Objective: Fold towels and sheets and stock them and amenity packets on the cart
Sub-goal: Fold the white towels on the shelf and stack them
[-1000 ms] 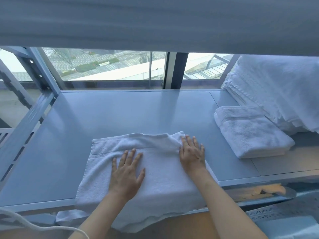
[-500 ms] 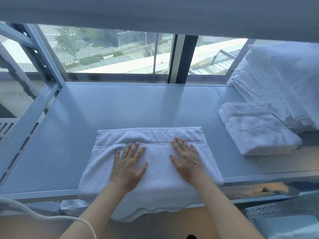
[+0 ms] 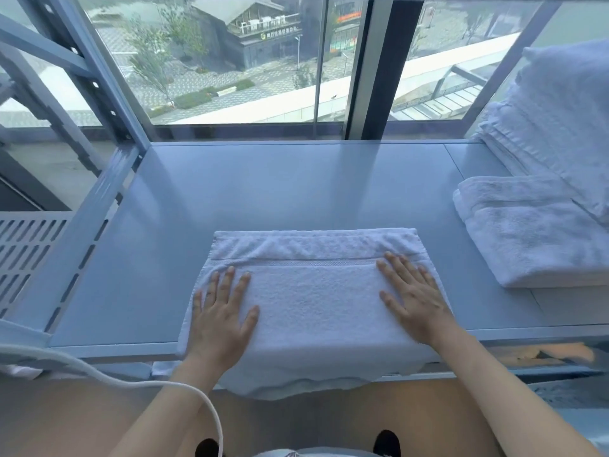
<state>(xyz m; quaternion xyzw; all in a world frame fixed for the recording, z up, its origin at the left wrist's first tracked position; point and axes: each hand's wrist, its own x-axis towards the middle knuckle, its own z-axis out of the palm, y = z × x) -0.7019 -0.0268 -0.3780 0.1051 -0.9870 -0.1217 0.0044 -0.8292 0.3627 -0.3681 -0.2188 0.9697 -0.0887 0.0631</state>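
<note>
White towel [image 3: 313,291] lies half-folded on the shelf [image 3: 296,186]; left hand [image 3: 220,311] and right hand [image 3: 413,291] press flat, fingers spread, probably smoothing before another fold

Bare forearms — no sleeves, dark shoes [image 3: 388,442]

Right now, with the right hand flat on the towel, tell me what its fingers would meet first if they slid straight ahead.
The right hand points up and slightly left across the towel. Its fingers would first cross the woven band, then the towel's far edge, then bare shelf. Nothing else seems to lie in that line.
</note>
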